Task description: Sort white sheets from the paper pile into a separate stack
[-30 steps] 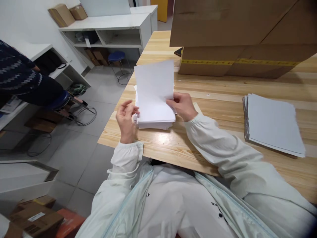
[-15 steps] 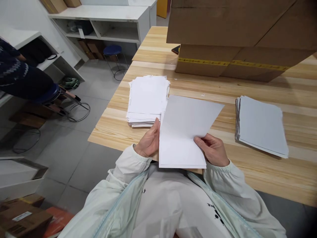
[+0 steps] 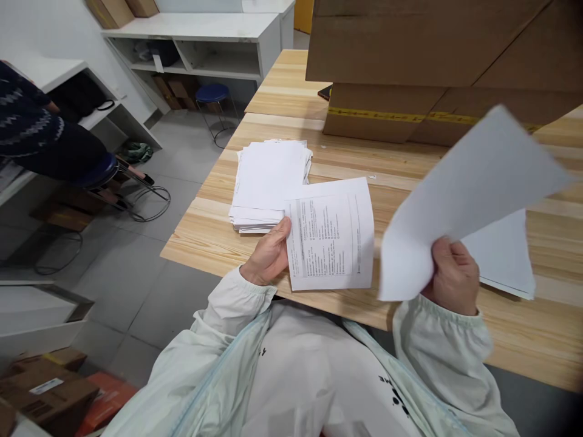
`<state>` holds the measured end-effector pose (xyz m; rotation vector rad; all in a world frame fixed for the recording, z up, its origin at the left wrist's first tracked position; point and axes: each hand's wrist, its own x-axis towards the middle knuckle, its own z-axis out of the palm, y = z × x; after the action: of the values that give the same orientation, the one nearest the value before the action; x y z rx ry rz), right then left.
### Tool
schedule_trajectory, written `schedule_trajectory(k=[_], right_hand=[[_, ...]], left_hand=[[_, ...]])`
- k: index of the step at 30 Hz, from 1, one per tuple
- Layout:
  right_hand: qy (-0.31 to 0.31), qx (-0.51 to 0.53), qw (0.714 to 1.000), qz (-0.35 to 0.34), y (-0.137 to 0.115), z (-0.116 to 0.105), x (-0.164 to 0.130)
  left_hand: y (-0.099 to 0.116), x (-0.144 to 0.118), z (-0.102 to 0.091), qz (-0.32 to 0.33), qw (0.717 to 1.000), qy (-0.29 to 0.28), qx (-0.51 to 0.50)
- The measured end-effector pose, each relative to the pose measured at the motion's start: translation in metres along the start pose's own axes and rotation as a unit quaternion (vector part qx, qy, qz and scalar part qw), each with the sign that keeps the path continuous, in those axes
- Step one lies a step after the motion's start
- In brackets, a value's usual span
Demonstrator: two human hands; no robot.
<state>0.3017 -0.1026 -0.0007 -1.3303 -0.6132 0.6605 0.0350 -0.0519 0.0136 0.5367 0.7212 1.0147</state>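
On the counter (image 3: 200, 243) sits a paper stack (image 3: 268, 173), near it a bent blank-faced sheet (image 3: 464, 176), which could crease, unsupported at its far end, pinched by the right hand (image 3: 455, 276), and a printed sheet (image 3: 332, 237) pinched by the left hand (image 3: 268, 252).

Large cardboard box (image 3: 387, 45) on the wooden table (image 3: 204, 237), blue stool (image 3: 212, 93) near white shelving (image 3: 200, 25)

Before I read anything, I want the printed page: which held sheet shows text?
The left sheet, in the left hand: lines of print cover much of its visible face. The right sheet, in the right hand, shows a blank face.
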Motion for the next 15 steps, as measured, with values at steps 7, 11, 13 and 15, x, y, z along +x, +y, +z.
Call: schedule_trajectory(k=[7,11,13,15], right_hand=[[-0.082,-0.211,0.969,-0.098,-0.003,0.012,-0.027],[-0.133,-0.242,0.951,-0.136,0.006,0.025,-0.043],[-0.133,-0.224,0.955,-0.144,0.008,0.029,-0.043],[-0.102,-0.160,0.966,-0.176,0.007,0.030,-0.038]], left_hand=[[-0.007,0.000,0.011,0.035,0.999,0.017,0.036],[-0.010,-0.004,0.016,0.042,0.997,-0.005,0.066],[-0.009,-0.006,0.018,0.052,0.994,-0.020,0.098],[-0.005,-0.010,0.020,0.083,0.985,-0.050,0.141]])
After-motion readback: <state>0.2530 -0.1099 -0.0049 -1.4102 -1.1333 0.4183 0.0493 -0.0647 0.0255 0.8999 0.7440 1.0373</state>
